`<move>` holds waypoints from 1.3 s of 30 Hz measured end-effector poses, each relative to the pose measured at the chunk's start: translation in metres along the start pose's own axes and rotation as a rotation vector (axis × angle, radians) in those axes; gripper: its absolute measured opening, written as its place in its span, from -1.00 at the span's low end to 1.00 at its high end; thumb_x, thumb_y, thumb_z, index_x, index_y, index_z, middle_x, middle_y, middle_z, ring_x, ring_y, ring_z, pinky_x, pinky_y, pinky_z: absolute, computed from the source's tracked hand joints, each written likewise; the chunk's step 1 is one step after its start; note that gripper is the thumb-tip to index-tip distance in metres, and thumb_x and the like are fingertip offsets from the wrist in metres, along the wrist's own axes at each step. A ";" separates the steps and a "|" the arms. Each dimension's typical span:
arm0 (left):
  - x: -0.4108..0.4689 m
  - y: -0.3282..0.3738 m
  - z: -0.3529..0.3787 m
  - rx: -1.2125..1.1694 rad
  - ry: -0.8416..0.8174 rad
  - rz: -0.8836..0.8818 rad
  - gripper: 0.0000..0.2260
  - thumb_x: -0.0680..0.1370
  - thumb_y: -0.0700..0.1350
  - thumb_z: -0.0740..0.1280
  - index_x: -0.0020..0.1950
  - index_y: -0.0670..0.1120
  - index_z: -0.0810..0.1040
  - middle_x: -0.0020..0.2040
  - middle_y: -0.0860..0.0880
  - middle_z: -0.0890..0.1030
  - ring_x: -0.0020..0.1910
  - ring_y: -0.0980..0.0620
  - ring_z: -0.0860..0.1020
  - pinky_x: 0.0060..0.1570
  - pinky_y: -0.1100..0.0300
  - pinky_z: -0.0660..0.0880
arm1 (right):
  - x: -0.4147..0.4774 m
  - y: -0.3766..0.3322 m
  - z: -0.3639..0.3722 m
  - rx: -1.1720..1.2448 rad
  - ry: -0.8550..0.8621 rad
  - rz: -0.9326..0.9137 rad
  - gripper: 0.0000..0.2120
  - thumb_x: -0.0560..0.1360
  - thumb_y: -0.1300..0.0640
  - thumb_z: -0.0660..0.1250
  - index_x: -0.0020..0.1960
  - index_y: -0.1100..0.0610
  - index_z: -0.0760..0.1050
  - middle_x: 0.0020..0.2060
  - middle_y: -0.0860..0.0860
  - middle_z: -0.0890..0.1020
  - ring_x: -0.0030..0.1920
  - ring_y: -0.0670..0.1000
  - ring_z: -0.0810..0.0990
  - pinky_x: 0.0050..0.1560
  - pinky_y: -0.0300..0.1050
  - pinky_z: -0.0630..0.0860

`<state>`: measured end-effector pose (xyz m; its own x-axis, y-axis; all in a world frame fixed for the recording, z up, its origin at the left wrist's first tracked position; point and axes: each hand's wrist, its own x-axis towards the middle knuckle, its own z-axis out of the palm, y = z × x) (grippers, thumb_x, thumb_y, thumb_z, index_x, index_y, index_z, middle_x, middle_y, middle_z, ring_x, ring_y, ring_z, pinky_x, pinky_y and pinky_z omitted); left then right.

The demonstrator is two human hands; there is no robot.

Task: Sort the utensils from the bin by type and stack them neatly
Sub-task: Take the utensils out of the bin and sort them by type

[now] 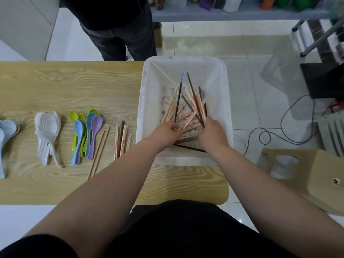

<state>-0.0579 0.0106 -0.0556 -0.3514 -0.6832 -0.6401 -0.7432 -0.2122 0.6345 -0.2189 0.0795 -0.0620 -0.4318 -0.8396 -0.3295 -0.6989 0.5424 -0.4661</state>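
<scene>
In the white bin (148,108) at the right end of the counter (55,86): I've got both hands down inside, close to the near wall.

- Left hand (167,131): fingers curled round the near ends of a bunch of pale chopsticks (178,101).
- Right hand (212,131): also curled, gripping several sticks, with dark ones in that bunch.
- The held sticks fan out from between the two hands toward the far wall, crossing each other. It's a mix of pale wood, red-printed, dark brown and black.
- Two dark sticks (188,139) lie flat on the perforated bin floor, under my wrists.
- One pale stick (163,73) leans alone into the far-left corner.

Sorted piles on the counter, left to right, handles toward me:
- pale blue spoons (5,131), partly cut off by the frame edge
- white spoons (48,131), nested
- coloured spoons (87,131) in green, blue and purple, overlapping
- plain pair (100,148) of wooden chopsticks, side by side
- printed bundle (122,138) just beside the bin, with one dark brown stick in it

A person (115,25) in dark clothes stands beyond the far edge of the counter. There's a wooden stool (307,174) on the floor to my right, and a black cable (290,127) looped on the tiles beyond it.
</scene>
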 end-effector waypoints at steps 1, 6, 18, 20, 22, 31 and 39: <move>0.000 -0.002 0.001 0.042 -0.009 0.023 -0.59 0.57 0.08 0.36 0.38 -0.04 0.51 0.45 -0.01 0.46 0.28 -0.05 0.53 0.25 0.02 0.51 | -0.001 0.000 -0.002 0.012 0.018 0.008 -0.78 0.65 0.13 0.16 0.21 0.23 0.42 0.02 0.15 0.47 -0.12 0.08 0.41 -0.12 -0.07 0.34; -0.002 0.001 0.003 0.134 -0.039 0.087 -0.55 0.59 0.02 0.35 0.47 -0.04 0.42 0.30 -0.06 0.55 0.19 -0.08 0.55 0.10 0.17 0.49 | -0.009 -0.005 -0.006 0.057 0.075 0.013 -0.81 0.65 0.15 0.18 0.20 0.23 0.41 0.01 0.13 0.43 -0.10 0.06 0.39 -0.09 -0.08 0.32; -0.012 0.021 0.008 -0.263 0.018 0.062 -0.91 0.58 0.01 0.25 0.04 0.05 0.48 -0.13 -0.04 0.60 -0.35 -0.01 0.47 -0.25 0.06 0.53 | -0.024 -0.012 -0.004 0.237 0.026 -0.100 -0.90 0.62 0.16 0.22 0.12 0.09 0.45 -0.01 0.05 0.51 -0.03 0.04 0.49 -0.07 -0.09 0.37; -0.012 0.023 0.008 -0.443 -0.029 0.020 -0.73 0.50 0.17 0.29 0.08 0.04 0.52 -0.12 -0.07 0.57 -0.33 -0.03 0.47 -0.07 -0.03 0.61 | -0.026 -0.015 -0.003 0.232 0.026 -0.155 -0.86 0.63 0.13 0.23 0.18 0.09 0.46 0.00 0.04 0.50 -0.01 0.03 0.49 -0.04 -0.06 0.40; -0.020 0.031 0.008 -0.595 -0.096 0.019 -0.67 0.53 0.18 0.30 0.12 -0.04 0.52 -0.09 -0.09 0.59 -0.24 0.00 0.57 0.03 -0.05 0.62 | -0.030 -0.020 -0.002 0.231 0.013 -0.205 -0.77 0.64 0.12 0.22 0.28 0.10 0.45 0.02 0.04 0.46 0.00 0.01 0.46 0.01 -0.04 0.43; -0.036 0.033 -0.020 -0.846 0.132 0.059 -0.85 0.65 -0.09 0.27 0.18 -0.10 0.52 0.00 -0.09 0.68 -0.01 -0.03 0.67 -0.14 0.16 0.59 | -0.042 -0.058 -0.010 0.356 -0.104 -0.399 -0.51 0.58 0.11 0.34 0.49 -0.01 0.35 0.09 -0.01 0.40 0.09 0.00 0.50 0.16 -0.06 0.49; -0.052 -0.018 -0.066 -1.067 0.264 0.011 -0.91 0.66 -0.13 0.26 -0.03 -0.11 0.43 -0.42 0.03 0.62 -0.30 -0.05 0.62 0.15 -0.18 0.49 | -0.047 -0.071 0.016 0.136 -0.306 -0.346 -0.47 0.46 -0.37 0.25 0.25 -0.04 0.54 0.10 -0.08 0.59 0.08 -0.06 0.58 0.08 -0.05 0.50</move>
<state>0.0115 0.0039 -0.0047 -0.1273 -0.7898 -0.6000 0.1782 -0.6133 0.7695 -0.1401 0.0812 -0.0269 0.0149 -0.9355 -0.3531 -0.6825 0.2486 -0.6873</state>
